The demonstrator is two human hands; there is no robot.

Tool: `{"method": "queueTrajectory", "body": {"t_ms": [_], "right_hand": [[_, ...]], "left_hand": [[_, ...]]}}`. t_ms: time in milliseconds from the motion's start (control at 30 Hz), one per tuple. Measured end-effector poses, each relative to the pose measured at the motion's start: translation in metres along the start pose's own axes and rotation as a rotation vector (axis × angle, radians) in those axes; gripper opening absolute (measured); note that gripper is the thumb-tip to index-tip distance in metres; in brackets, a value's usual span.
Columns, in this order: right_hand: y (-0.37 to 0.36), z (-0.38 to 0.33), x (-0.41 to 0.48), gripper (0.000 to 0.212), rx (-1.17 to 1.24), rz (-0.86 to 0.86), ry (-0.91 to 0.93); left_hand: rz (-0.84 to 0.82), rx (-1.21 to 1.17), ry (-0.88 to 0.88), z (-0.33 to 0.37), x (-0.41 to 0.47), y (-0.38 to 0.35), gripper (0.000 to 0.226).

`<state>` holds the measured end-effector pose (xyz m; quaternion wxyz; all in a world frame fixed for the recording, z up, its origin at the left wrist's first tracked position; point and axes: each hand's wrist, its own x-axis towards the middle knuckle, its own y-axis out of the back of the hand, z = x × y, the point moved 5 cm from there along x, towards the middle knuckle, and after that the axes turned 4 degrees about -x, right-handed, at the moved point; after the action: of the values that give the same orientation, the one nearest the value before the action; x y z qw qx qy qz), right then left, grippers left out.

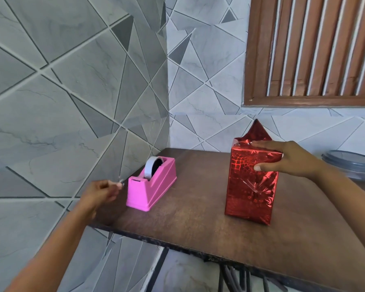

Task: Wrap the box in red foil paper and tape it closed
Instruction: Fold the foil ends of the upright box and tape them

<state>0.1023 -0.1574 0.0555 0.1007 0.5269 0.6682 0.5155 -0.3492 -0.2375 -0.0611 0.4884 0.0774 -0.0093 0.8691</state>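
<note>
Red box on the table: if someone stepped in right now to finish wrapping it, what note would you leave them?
Left hand: pinches what looks like a short piece of tape beside the pink dispenser.
Right hand: grips the top of the box, upright on the table.
Done: red foil covers the sides.
Left: fold down the pointed top flap and tape it.
</note>
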Motion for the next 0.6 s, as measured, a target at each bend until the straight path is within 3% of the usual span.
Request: {"method": "queueTrajectory", "body": {"t_ms": [133,233,400,600], "right_hand": [[0.001,-0.001,0.001,0.091,-0.003,-0.003,0.014],[0.003,-0.001,0.0,0.073,-0.057,-0.002,0.025],[0.005,-0.002,0.002,0.072,-0.171,0.004,0.059],[0.004,-0.003,0.001,0.072,-0.265,0.027,0.154]], "left_hand": [[-0.238,-0.062,-0.234,0.087,-0.016,-0.046,0.01],[-0.424,-0.053,-0.309,0.133,-0.022,-0.114,0.008],[-0.675,0.085,-0.411,0.18,-0.025,-0.222,0.006],[-0.917,0.317,-0.41,0.193,-0.02,-0.29,0.014]]}}
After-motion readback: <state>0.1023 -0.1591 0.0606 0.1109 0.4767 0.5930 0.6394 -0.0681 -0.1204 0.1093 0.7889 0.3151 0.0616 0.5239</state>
